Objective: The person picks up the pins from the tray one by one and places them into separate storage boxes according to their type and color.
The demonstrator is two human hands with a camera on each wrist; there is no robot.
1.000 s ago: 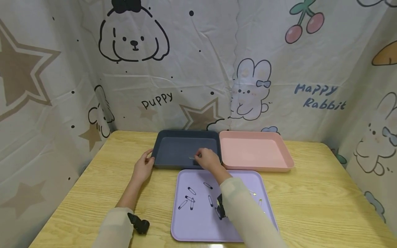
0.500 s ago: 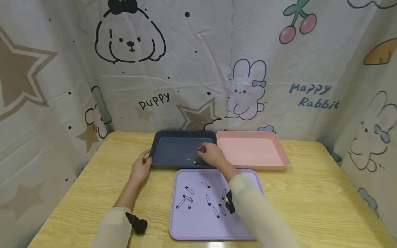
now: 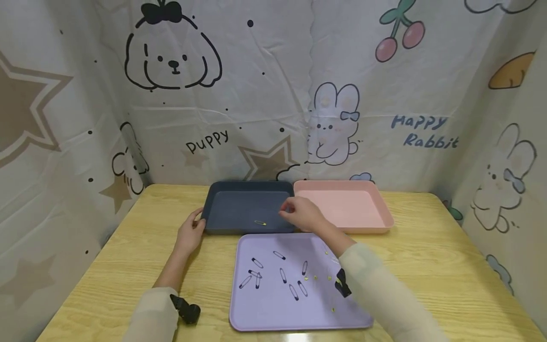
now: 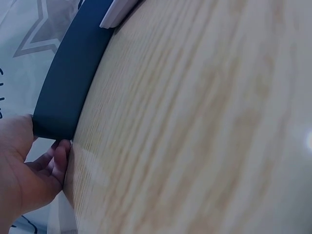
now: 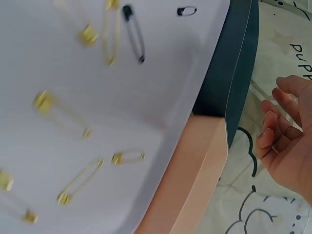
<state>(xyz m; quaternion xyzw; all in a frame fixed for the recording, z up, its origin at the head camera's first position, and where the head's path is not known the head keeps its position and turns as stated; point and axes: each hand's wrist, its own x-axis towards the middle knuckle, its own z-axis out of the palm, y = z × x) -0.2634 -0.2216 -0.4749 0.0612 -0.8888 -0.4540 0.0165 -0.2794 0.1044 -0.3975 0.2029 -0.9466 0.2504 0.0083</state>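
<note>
My left hand [image 3: 190, 235] holds the left end of the dark blue tray [image 3: 231, 209]; in the left wrist view its thumb lies at the rim and its fingers at the lower edge. One yellow safety pin [image 3: 260, 223] lies inside that tray near its front. Over the tray's right end is my right hand [image 3: 302, 213], fingers loosely bent with nothing between them, as the right wrist view also shows. On the purple tray [image 3: 265, 313] in front, several black safety pins [image 3: 283, 275] lie to the left and yellow safety pins [image 5: 80, 181] to the right.
A pink tray [image 3: 342, 199] stands against the dark tray's right side, partly behind my right hand. All three trays are on a wood-grain table [image 3: 427, 266]. A printed curtain [image 3: 273, 95] hangs behind the table and at both sides.
My right hand has let go of the yellow safety pin, which now lies in the dark tray, and has drawn away rightward. My left hand stays at the tray's end. The head view has shifted slightly.
</note>
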